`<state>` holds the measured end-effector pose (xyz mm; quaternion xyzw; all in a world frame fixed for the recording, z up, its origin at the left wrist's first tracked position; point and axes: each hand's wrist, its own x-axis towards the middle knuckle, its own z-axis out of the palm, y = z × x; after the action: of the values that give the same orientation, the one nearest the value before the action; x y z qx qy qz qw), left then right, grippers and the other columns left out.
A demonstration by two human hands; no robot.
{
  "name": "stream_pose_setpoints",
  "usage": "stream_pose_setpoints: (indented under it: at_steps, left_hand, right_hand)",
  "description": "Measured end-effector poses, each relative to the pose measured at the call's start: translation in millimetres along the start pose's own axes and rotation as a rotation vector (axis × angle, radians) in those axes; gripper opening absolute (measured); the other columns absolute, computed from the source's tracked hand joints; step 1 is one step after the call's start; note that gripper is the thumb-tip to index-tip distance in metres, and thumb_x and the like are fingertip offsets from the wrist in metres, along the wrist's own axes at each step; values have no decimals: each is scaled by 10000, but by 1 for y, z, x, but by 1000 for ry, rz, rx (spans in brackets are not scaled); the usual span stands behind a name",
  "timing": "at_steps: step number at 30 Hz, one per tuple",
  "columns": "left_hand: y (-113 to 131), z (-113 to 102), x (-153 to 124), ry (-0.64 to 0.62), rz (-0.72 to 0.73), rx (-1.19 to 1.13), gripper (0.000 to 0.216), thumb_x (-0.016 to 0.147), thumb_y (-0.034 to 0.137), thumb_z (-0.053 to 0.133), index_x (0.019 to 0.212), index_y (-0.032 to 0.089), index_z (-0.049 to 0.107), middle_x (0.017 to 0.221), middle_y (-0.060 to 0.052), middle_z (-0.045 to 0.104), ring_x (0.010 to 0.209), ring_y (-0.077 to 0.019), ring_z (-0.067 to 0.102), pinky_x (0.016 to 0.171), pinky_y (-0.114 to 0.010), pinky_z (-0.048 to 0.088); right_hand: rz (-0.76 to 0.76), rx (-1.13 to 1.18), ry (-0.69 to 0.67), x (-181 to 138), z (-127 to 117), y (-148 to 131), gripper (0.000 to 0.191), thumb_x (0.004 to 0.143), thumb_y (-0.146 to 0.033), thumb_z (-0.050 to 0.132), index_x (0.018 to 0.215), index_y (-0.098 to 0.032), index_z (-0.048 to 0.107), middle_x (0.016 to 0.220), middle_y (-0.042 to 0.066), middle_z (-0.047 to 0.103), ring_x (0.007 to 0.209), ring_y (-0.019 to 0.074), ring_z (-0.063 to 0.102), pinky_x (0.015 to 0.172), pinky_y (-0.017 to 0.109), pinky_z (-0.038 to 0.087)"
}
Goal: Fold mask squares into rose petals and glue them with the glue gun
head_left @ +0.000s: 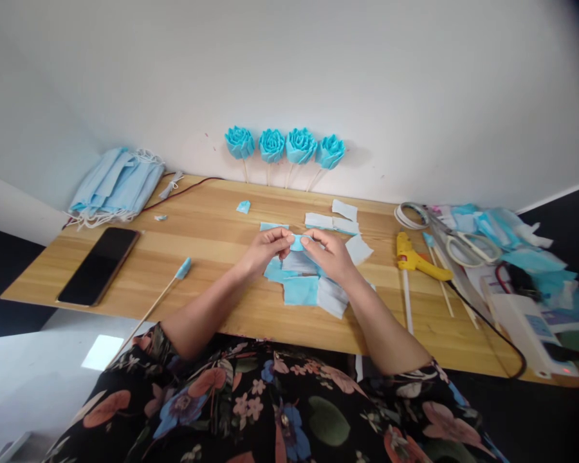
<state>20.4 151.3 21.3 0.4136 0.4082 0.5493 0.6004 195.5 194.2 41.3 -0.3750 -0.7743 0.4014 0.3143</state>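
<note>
Between my two hands is a small light-blue fabric piece (297, 243), cut from material like the masks. My left hand (269, 247) pinches its left end, and my right hand (329, 254) pinches the right end. Beneath them, loose blue pieces (301, 290) and white pieces (332, 297) overlap on the wooden table. More white strips (319, 221) lie just behind my right hand. A folded blue scrap (243, 206) sits farther back on the left. Left of my forearm, a wooden stick with a blue wrapped tip (184, 267) sticks out past the table's front edge.
Several blue fabric roses (271, 146) on sticks lean against the wall. Face masks (118, 183) and a phone (99, 265) lie left. On the right are a yellow glue gun (417, 258), scissors (470, 249), a tape roll (412, 216), scraps (535, 257) and a white power strip (521, 331).
</note>
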Motion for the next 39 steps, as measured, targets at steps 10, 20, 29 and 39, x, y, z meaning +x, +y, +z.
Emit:
stream_pose_setpoints:
  at_steps: [10, 20, 29, 39]
  left_hand:
    - [6, 1, -3, 29, 35, 81, 380, 756, 488, 735, 670, 163, 559, 533, 37, 507, 498, -70, 417, 531, -231, 330]
    - [7, 3, -2, 39, 31, 158, 417, 751, 509, 735, 603, 165, 550, 515, 29, 490, 493, -73, 410, 518, -230, 326]
    - [4, 1, 1, 63, 40, 150, 424, 742, 550, 734, 683, 169, 558, 528, 44, 480, 481, -69, 409, 485, -224, 314]
    - [7, 0, -3, -23, 18, 138, 297, 754, 393, 747, 736, 152, 575, 545, 59, 480, 494, -59, 414, 506, -208, 325]
  right_hand:
    - [25, 118, 93, 2, 3, 6, 333, 934, -539, 544, 887, -221, 626, 743, -4, 609, 697, 151, 560, 648, 272, 440]
    - [1, 198, 58, 3, 4, 12, 321, 871, -377, 665, 1158, -234, 664, 891, 9, 693, 843, 163, 644, 810, 312, 490]
    - [-4, 140, 46, 2, 8, 4, 340, 859, -275, 633, 1194, -220, 646, 858, -2, 677, 828, 149, 636, 821, 309, 481]
    - [-27, 93, 50, 0, 7, 7, 349, 898, -287, 597, 1234, -231, 667, 851, 1, 704, 830, 157, 656, 827, 314, 501]
